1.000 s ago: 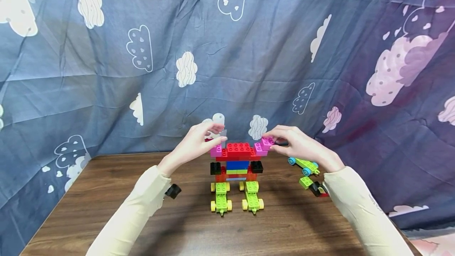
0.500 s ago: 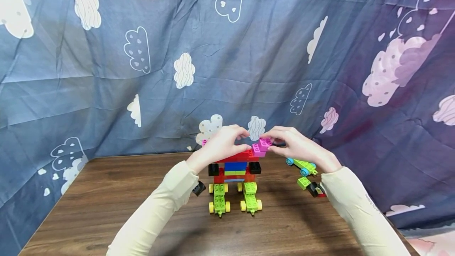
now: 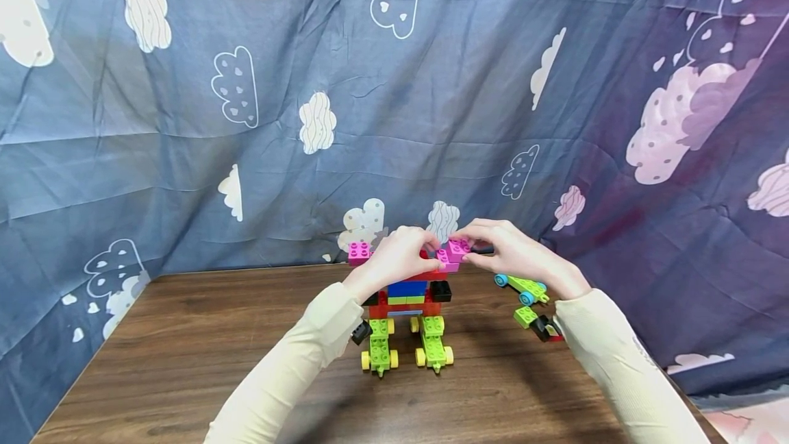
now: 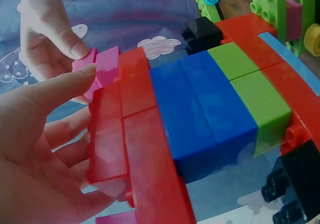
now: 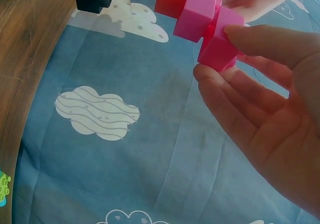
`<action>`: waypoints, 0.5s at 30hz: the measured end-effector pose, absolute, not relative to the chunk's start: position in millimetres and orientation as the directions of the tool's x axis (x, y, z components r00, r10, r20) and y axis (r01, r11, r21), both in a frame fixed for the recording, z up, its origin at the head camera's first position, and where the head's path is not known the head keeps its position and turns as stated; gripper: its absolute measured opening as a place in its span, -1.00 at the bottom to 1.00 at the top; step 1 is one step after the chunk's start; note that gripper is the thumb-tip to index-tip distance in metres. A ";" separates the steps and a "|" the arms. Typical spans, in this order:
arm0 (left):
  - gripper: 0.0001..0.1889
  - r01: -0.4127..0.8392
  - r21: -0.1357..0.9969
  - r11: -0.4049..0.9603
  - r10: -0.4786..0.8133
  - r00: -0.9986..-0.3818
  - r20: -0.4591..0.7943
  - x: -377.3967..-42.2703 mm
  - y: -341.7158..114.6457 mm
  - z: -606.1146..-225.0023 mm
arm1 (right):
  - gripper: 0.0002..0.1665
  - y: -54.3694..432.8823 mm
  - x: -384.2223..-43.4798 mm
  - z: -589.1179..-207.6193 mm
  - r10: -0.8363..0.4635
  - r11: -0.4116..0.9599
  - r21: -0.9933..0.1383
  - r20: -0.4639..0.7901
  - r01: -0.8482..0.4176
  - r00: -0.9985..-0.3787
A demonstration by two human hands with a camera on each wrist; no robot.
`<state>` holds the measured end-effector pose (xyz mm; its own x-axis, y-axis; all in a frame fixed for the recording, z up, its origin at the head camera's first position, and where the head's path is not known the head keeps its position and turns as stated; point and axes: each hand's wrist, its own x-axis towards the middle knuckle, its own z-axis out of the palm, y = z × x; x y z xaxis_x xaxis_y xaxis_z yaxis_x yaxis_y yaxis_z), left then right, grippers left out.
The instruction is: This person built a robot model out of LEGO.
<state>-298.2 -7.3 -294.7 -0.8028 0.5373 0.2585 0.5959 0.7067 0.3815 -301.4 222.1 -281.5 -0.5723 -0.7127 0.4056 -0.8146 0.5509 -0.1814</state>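
A figure of toy building bricks stands on the table, with a blue middle (image 3: 407, 289) and black bricks (image 3: 440, 290) at its sides. Green wheeled bases (image 3: 380, 351) form its feet. My right hand (image 3: 514, 250) pinches the upper pink brick (image 5: 220, 41) at the figure's upper right, thumb on one face and fingertips opposite. This brick sits offset on a lower pink brick (image 5: 196, 14), which joins the red top (image 4: 107, 139). My left hand (image 3: 399, 252) reaches across the top, its thumb and fingers around the lower pink brick. More pink bricks (image 3: 359, 252) show at the upper left.
Under my left forearm a loose black brick (image 3: 361, 331) lies on the wooden table (image 3: 246, 334). To the right are a green car base (image 3: 524, 288) with blue wheels, and a green brick (image 3: 526, 316) beside black and red pieces. A cloud-patterned cloth (image 3: 277, 88) hangs behind.
My left hand has moved right, from the figure's left pink bricks across its top to the right-hand ones, and its fingers have closed there. My right hand keeps its pinch.
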 end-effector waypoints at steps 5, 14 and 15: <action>-0.64 0.577 0.400 0.712 0.523 -0.816 0.246 -299.4 -5.1 -299.0 | -0.59 221.3 -302.1 -281.5 -0.724 0.536 -0.154 0.421 -0.830 -0.546; -0.71 0.586 0.393 0.708 0.519 -0.810 0.273 -301.1 -4.0 -302.3 | -0.59 221.2 -302.6 -280.1 -0.722 0.548 -0.147 0.414 -0.823 -0.555; -0.71 0.586 0.395 0.707 0.517 -0.810 0.276 -301.6 -3.9 -303.0 | -0.59 221.3 -302.8 -279.8 -0.721 0.553 -0.148 0.407 -0.820 -0.560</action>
